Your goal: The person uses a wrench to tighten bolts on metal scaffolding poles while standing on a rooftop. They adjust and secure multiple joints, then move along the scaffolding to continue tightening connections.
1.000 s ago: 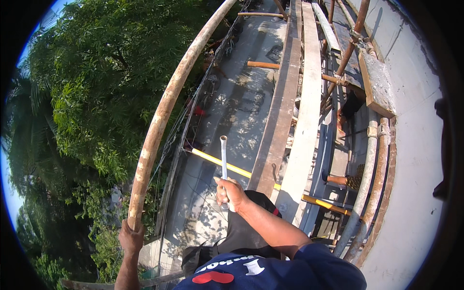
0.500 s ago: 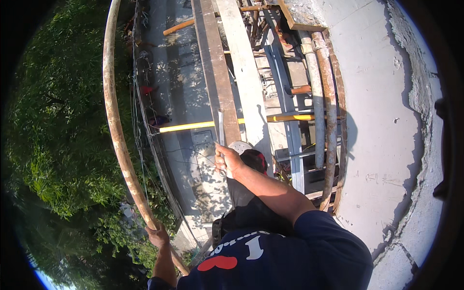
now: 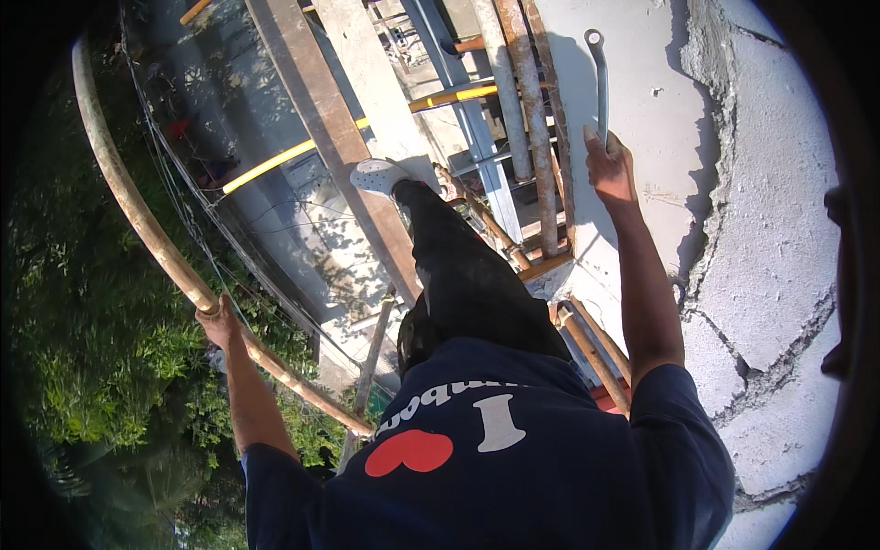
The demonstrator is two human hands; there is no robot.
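Note:
My left hand [image 3: 223, 324] is wrapped round a long, worn, rust-and-cream pole [image 3: 137, 213] that runs along the left side. Out to the right, my right hand [image 3: 612, 170] grips a grey metal ring wrench [image 3: 600, 81] by its lower end, with the ring pointing up and away. The wrench is in front of a pale plastered wall [image 3: 642, 55], and I cannot tell whether it touches. A light grey clog [image 3: 378, 176] on my foot rests on the brown plank [image 3: 316, 105] beside a white plank [image 3: 371, 69].
A yellow pole [image 3: 275, 163] crosses by the planks. Rusty pipes [image 3: 532, 119] and a grey metal beam [image 3: 458, 101] lie between the planks and the wall, with gaps to a lower level. Cables [image 3: 174, 165] and green trees [image 3: 101, 339] are at left. Cracked, rough concrete [image 3: 779, 183] is at far right.
My right hand has swung from in front of my body out to the right with the wrench. My left hand stays on the pole; the view has shifted, and my clog shows more fully.

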